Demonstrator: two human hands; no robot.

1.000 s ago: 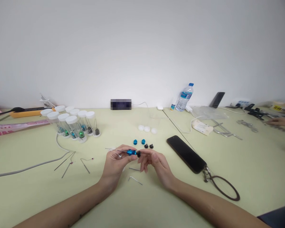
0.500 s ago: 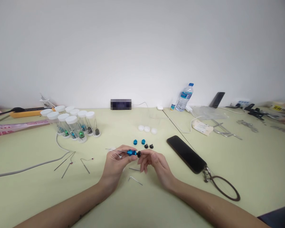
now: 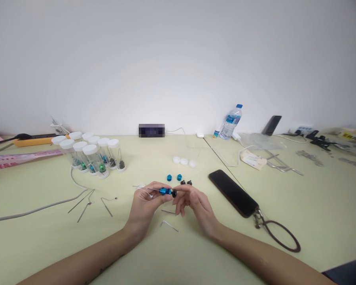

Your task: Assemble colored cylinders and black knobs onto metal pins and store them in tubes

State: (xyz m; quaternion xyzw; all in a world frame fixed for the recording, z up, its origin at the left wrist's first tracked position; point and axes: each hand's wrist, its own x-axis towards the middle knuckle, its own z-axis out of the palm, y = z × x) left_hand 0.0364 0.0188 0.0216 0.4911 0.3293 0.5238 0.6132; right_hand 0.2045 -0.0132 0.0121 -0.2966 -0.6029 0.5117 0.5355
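Observation:
My left hand (image 3: 144,206) pinches a small blue metal cylinder (image 3: 164,191) between thumb and fingers, above the table. A thin wire (image 3: 141,187) sticks out leftward from this hand, beside a small white-tipped piece (image 3: 151,196). On the cylinder's right end sits a black thumbscrew (image 3: 174,194) with a round head. The curled fingertips of my right hand (image 3: 195,204) lie above and below that head; its thumb stays off it. Just behind are two blue metal caps (image 3: 169,178) and two black screws (image 3: 183,182), partly hidden by my right hand. Below lies a hex key (image 3: 169,225).
Several white-lidded clear tubes (image 3: 90,149) stand left, near bent metal keys (image 3: 84,206). Three white caps (image 3: 184,162) lie at the back. A phone (image 3: 233,192) with a strap lies right, and a water bottle (image 3: 231,122) stands by the wall.
Both hands hold nearly the same pose around the blue cylinder. The view has shifted very slightly; the two black screws are a little more covered by my right hand.

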